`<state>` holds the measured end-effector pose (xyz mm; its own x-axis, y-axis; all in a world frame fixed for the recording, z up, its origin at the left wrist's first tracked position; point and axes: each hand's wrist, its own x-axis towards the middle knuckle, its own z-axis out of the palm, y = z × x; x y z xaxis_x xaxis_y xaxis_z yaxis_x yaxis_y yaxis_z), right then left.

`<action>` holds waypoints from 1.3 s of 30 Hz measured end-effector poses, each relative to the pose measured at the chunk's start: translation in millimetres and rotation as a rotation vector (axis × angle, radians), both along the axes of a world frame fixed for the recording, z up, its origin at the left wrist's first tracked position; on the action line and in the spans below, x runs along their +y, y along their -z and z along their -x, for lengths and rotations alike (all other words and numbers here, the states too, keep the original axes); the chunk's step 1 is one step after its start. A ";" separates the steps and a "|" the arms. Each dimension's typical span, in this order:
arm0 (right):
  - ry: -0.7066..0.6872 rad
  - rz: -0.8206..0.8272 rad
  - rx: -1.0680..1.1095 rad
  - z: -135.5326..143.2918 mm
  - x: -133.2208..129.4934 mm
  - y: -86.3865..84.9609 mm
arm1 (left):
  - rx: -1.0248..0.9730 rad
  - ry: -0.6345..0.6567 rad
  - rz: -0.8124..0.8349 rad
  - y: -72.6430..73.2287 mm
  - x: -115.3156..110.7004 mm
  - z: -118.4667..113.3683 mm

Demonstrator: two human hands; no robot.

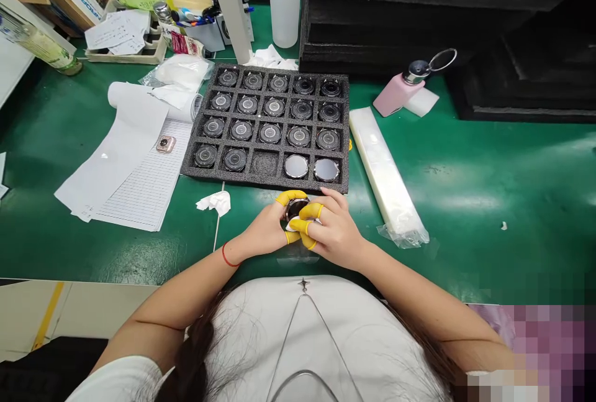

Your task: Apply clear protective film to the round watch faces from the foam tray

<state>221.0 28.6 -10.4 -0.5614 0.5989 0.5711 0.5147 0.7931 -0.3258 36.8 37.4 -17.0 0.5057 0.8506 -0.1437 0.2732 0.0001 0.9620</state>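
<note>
Left hand [264, 228] around dark-faced watch [295, 209]

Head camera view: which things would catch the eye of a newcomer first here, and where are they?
Probably the black foam tray of round watches comes first, near the middle of the green table, with two silvery ones in its near right part. Nearer the wearer, bright yellow finger covers stand out on the left hand and right hand, which meet around a dark watch. To the right is a pink bottle.
</note>
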 end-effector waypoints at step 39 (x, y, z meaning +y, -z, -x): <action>0.137 0.115 0.299 -27.8 21.1 -6.5 | -0.089 -0.061 0.047 -17.2 5.6 2.1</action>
